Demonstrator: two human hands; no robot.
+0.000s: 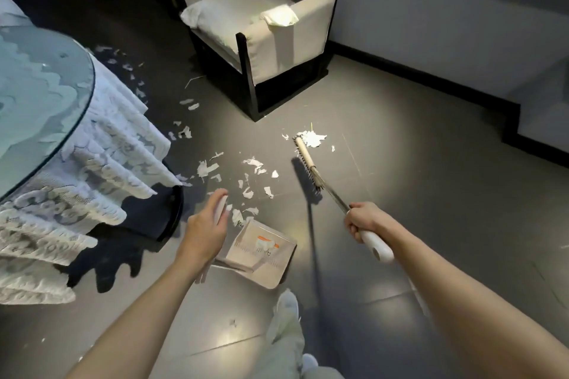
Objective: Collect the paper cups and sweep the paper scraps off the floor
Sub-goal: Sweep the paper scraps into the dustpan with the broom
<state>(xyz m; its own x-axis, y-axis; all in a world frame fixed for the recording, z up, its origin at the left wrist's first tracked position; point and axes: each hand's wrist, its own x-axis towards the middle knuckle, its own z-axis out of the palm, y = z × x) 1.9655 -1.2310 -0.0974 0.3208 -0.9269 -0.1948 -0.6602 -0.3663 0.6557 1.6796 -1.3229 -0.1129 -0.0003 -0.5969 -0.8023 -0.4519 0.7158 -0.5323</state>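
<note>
My right hand (363, 220) grips the white handle of a broom (309, 163) whose head reaches out to a clump of white paper scraps (312, 138) on the grey floor. My left hand (206, 228) holds the upright white handle of a dustpan (261, 251), which sits on the floor below it with its mouth toward more scraps (248, 191). Torn paper is strewn from the dustpan back along the table's edge (184, 132). No paper cup is in view.
A round glass-topped table (46, 95) with a lace cloth fills the left. A white armchair (261, 31) with a dark frame stands ahead. A low white wall with a dark base (431, 40) runs along the right. My leg and slipper (286, 326) are at the bottom.
</note>
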